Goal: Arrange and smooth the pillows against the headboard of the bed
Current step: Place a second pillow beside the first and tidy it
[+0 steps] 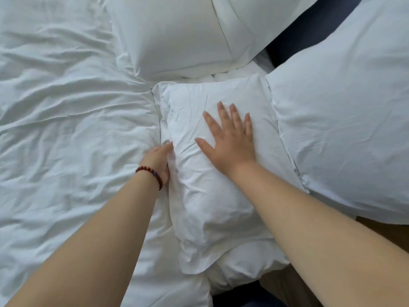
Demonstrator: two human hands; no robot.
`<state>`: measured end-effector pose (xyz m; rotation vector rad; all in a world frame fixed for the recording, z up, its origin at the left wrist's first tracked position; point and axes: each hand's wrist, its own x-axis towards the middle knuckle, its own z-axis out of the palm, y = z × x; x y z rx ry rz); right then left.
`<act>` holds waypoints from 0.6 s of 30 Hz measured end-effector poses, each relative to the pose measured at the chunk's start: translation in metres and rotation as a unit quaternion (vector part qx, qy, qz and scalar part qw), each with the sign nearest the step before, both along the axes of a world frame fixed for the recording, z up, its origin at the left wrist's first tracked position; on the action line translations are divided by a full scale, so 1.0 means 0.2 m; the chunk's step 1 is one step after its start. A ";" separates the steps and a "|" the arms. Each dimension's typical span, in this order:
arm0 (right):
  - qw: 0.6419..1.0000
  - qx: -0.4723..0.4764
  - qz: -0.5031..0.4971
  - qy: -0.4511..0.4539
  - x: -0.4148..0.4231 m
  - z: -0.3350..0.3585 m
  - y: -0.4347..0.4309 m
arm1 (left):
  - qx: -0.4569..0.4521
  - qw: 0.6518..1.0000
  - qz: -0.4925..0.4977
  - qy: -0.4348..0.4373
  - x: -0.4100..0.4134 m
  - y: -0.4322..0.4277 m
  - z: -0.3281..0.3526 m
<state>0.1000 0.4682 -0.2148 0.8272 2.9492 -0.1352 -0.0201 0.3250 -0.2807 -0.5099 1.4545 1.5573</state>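
White bedding covers the bed. A creased duvet (66, 107) takes up the whole left side.

1. Left arm: the bare forearm reaches in from the lower left. A bracelet (150, 173) of dark red beads sits at the wrist.
2. Left grip (158, 160): it is set against the left edge of the small pillow (210, 207), in the fold between the pillow and the duvet. The thumb lies along the pillow's side. The fingers are hidden under the fabric, so it cannot be told whether this grip clasps the edge or only rests against it.
3. Small pillow: it lies flat in the centre of the bed, wrinkled, with its long side running away from the person. Its far end is near the back pillow (177, 36), which lies at the top centre.
4. Right grip (230, 142): it is open. The palm lies flat on the upper half of the small pillow, fingers straight and spread, pressing on the cover.
5. Large pillow (343, 118): it lies just right of the small pillow, and the edges touch. A dark blue headboard (309, 29) shows between it and the back pillow.
6. Lower right: a brown wooden surface (380, 229) shows beyond the bedding.
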 end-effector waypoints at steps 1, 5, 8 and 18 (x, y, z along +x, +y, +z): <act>1.000 0.004 -0.002 -0.012 -0.03 0.00 0.04 | -0.038 0.998 0.036 0.040 -0.01 0.00 -0.02; 1.000 -0.005 0.020 0.013 0.03 -0.05 0.05 | -0.148 0.969 0.108 0.162 0.18 -0.07 0.05; 0.998 -0.016 0.051 0.026 0.08 -0.09 0.03 | -0.123 0.970 0.154 0.145 0.31 -0.11 0.12; 0.997 -0.040 0.058 0.027 0.01 -0.09 0.06 | -0.071 0.996 0.056 0.023 -0.05 -0.04 0.01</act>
